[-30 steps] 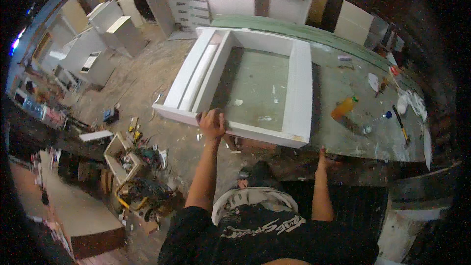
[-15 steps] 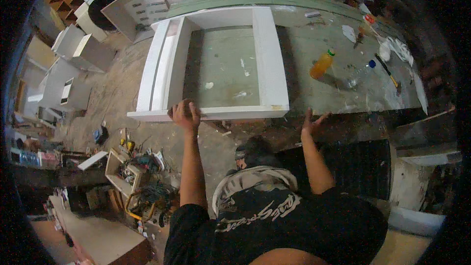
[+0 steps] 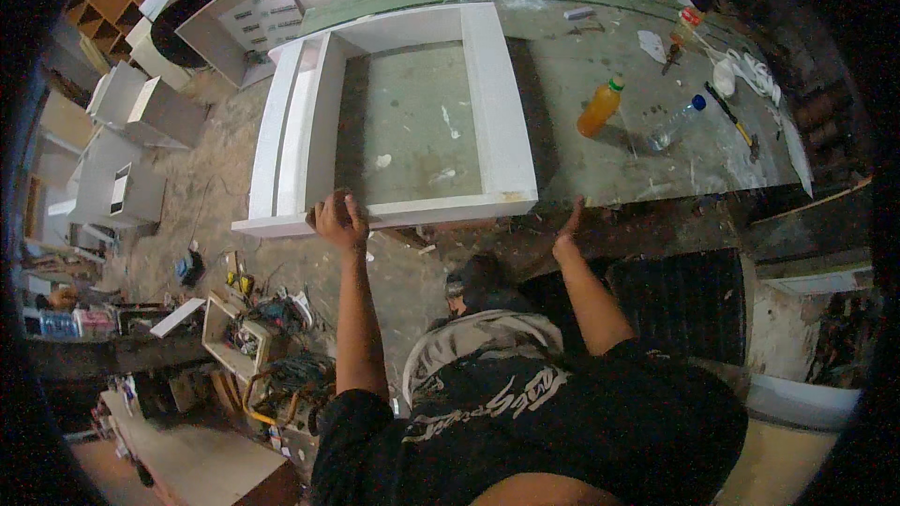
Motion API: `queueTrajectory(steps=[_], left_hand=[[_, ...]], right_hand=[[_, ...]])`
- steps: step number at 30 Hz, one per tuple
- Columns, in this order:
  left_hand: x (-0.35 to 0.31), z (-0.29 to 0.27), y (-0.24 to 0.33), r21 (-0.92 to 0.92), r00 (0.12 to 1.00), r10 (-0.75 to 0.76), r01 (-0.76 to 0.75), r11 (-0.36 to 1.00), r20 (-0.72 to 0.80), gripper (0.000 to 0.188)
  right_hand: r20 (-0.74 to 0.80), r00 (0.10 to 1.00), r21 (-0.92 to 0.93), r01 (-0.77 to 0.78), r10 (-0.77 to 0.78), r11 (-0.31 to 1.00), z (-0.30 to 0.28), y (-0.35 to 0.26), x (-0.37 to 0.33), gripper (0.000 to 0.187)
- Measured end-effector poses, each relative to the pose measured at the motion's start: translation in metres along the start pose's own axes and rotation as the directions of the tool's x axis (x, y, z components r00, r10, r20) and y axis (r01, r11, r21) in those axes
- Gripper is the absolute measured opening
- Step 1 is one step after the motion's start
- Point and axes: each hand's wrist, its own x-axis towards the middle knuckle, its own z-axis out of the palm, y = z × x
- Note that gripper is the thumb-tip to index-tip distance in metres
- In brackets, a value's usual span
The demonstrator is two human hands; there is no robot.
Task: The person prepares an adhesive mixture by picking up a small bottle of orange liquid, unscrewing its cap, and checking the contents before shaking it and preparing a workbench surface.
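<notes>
A white wooden cabinet frame lies on the green worktable, its front rail jutting past the near edge. Through its opening the tabletop shows. My left hand is closed over that front rail, left of its middle, with the fingers curled on the board. My right hand is off the frame, just right of its near right corner and close to the table's edge. Its fingers are stretched out and seen partly edge-on, with nothing in them.
An orange-filled bottle, a clear bottle and a hammer are on the table's right half. White cloth lies at the far right. Left on the floor are a box of tools and white cabinets.
My right hand has come a little left, nearer the frame's corner, its fingers less spread. My left hand keeps its place on the rail. The whole view has shifted slightly.
</notes>
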Motion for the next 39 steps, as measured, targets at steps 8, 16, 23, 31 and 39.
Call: queueTrajectory(steps=[8,16,23,31,39], left_hand=[[-0.001,0.007,-0.001,-0.022,0.998,-0.001,0.0,1.0,-0.059,0.018],[-0.002,0.001,-0.003,-0.029,0.999,-0.013,0.012,1.0,-0.032,0.017],[0.004,-0.003,0.003,-0.001,1.0,0.0,0.0,1.0,0.013,0.014],[-0.004,0.0,-0.005,-0.013,1.0,0.004,-0.005,1.0,-0.016,0.016],[-0.005,0.001,-0.007,0.035,0.995,0.073,-0.071,0.997,-0.069,0.023]], right_hand=[[-0.031,0.999,-0.031,0.01,-0.011,0.999,-0.019,0.059,0.038,0.09],[0.198,0.909,-0.677,-0.144,0.367,0.722,-0.093,0.169,-0.015,0.084],[0.082,0.984,-0.881,-0.004,0.161,0.473,-0.121,0.161,0.014,0.078],[-0.154,0.959,-0.111,0.224,-0.239,0.968,-0.04,0.064,0.037,0.083],[0.004,1.0,-0.065,-0.009,0.009,0.998,-0.003,0.038,0.016,0.083]])
